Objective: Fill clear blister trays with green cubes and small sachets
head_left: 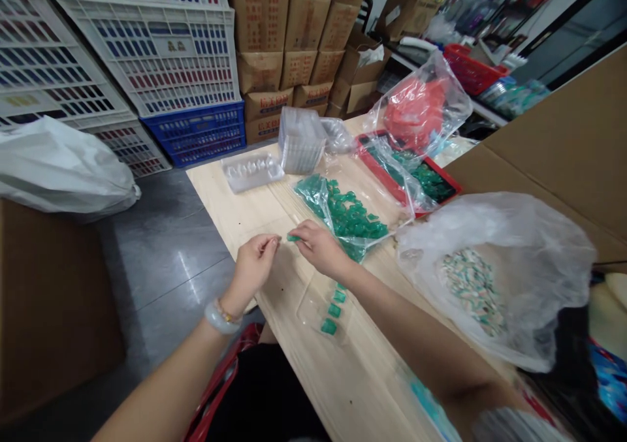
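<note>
Over the wooden table (372, 377), my right hand (319, 247) pinches a small green plastic piece (292, 237) between thumb and fingers. Close beside it, my left hand (255, 260) is closed in a pinch, its fingertips near the green piece; whatever they hold is too small to make out. Below my right forearm lies a clear plastic tray (309, 305) with several green pieces in a row, partly hidden by the arm. Just beyond my right hand, a heap of similar green pieces (350, 213) spills from a clear bag.
Stacked clear trays (301, 143) and a single tray (252, 171) stand at the table's far end. A red bin (385, 173) holds more green pieces. An open plastic bag (539, 252) of small mixed pieces sits right. Crates (161, 50) and cartons (259, 21) are stacked behind.
</note>
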`<state>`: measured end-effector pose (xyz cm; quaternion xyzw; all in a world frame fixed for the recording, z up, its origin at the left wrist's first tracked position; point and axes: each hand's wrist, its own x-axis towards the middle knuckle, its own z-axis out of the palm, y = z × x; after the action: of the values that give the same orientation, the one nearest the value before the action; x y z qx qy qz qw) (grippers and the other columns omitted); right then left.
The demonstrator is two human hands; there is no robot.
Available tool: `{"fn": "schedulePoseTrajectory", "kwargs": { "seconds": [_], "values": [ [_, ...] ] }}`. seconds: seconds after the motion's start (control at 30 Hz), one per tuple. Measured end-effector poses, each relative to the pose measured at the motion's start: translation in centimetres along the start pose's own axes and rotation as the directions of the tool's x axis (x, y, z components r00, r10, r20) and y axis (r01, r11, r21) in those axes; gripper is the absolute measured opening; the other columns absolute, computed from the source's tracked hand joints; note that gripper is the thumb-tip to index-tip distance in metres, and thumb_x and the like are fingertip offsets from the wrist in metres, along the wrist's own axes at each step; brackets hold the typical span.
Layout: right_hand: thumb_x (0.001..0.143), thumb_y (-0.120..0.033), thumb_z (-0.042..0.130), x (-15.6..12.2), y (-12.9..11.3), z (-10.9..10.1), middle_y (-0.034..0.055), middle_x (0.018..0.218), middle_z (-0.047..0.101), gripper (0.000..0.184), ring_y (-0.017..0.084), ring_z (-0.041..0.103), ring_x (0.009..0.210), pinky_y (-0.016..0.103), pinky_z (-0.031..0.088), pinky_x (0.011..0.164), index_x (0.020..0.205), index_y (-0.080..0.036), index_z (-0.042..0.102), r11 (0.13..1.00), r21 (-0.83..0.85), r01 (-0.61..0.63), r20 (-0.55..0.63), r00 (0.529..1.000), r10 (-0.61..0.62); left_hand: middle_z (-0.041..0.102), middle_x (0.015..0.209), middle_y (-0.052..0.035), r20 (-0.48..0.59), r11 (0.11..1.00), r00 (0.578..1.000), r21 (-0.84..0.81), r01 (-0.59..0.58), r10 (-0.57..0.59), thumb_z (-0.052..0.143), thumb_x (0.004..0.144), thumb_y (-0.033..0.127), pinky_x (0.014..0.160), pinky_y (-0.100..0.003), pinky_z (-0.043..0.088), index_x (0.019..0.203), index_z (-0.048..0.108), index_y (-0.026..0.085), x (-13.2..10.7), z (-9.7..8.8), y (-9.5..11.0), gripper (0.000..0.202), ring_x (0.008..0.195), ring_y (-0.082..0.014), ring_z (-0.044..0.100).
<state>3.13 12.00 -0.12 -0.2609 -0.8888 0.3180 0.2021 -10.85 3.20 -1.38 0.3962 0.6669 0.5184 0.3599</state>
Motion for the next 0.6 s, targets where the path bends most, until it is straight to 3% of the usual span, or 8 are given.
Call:
{"fn": "schedulePoseTrajectory", "kwargs": {
  "seconds": [0.07,0.17,0.3,0.5,0.6],
  "values": [
    [0.073,-0.004,0.045,1.0,0.7,0.5,0.0067,0.083,0.055,0.026,0.016,0.05,0.084,0.03,0.04,0.077,0.088,-0.016,0.063,0.984,-0.128,0.125,0.164,0.981,-0.104,0.063,0.079,-0.0053,0.026,0.978,0.991,0.164,-0.131,0.129,0.046,0.076,0.03,0.07,-0.028,0.042,0.081,0.063,0.017,-0.1,0.0,-0.9,0.022,0.075,-0.0167,0.056],
    [0.076,-0.01,0.049,1.8,1.5,0.5,0.0072,0.081,0.057,0.02,0.018,0.049,0.083,0.032,0.037,0.077,0.087,-0.017,0.064,0.94,-0.249,0.233,0.285,0.945,-0.159,0.062,0.083,-0.0064,0.071,0.932,0.974,0.286,-0.224,0.213,0.04,0.08,0.027,0.074,-0.028,0.041,0.085,0.062,0.017,-0.2,0.1,-1.3,0.025,0.08,-0.0171,0.056],
    [0.079,-0.019,0.051,2.1,2.5,-0.1,0.007,0.083,0.061,0.018,0.018,0.049,0.085,0.033,0.035,0.077,0.092,-0.018,0.063,0.926,-0.275,0.26,0.3,0.938,-0.174,0.062,0.082,-0.0065,0.083,0.917,0.974,0.328,-0.225,0.209,0.037,0.082,0.026,0.072,-0.027,0.041,0.086,0.062,0.016,0.1,0.1,-1.2,0.027,0.078,-0.0169,0.056],
    [0.077,-0.018,0.053,2.6,2.5,0.1,0.0057,0.079,0.062,0.013,0.019,0.049,0.082,0.033,0.034,0.075,0.085,-0.018,0.064,0.901,-0.315,0.297,0.366,0.914,-0.173,0.061,0.081,-0.0067,0.098,0.91,0.973,0.345,-0.231,0.21,0.038,0.081,0.021,0.072,-0.027,0.041,0.086,0.062,0.015,0.4,0.3,-1.7,0.025,0.077,-0.0168,0.056],
    [0.078,-0.019,0.051,2.4,1.9,-0.1,0.0061,0.079,0.062,0.014,0.019,0.049,0.083,0.034,0.034,0.076,0.087,-0.017,0.062,0.918,-0.314,0.242,0.303,0.942,-0.144,0.062,0.08,-0.0059,0.041,0.936,0.979,0.286,-0.204,0.2,0.04,0.08,0.021,0.072,-0.028,0.042,0.083,0.062,0.015,0.4,0.4,-1.7,0.022,0.077,-0.0161,0.056]
  ]
}}
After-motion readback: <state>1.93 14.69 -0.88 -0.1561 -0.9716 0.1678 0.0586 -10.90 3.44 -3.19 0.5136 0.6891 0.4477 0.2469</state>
